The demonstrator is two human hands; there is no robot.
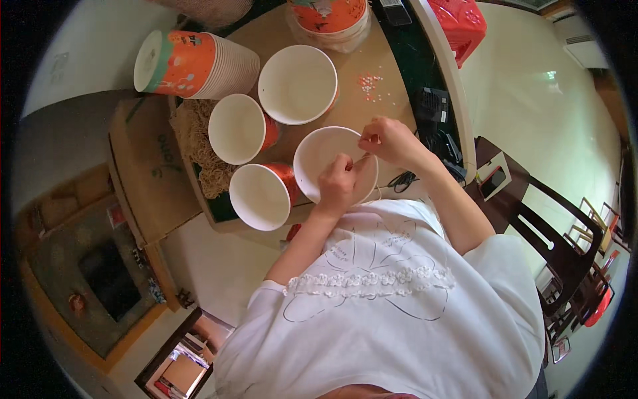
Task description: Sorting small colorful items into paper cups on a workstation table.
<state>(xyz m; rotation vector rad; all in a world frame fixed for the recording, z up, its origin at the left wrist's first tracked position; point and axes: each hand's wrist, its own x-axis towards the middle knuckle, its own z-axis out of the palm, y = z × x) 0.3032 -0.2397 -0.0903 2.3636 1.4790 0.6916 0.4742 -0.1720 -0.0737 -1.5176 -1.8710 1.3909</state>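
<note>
Both my hands are over a white-lined paper bucket [312,147] close to my body. My left hand [337,185] is closed at its near side, thumb and finger pinched on a thin tan string. At the bucket's right rim, my right hand [392,143] pinches the same string; the short stretch between the hands is hard to make out. A loop of the string [379,193] hangs at the near rim. Three more open buckets stand around: a larger one [298,85] behind, and two at left, one [236,129] farther and one [259,197] nearer.
A nested stack of orange paper buckets [199,65] lies at the far left, beside a heap of tan strings [206,146]. Small beads [369,86] are scattered on the table. Another wrapped orange bucket [330,20] stands at the back. A black device [433,105] and cables lie right; a dark chair [545,243] stands beyond.
</note>
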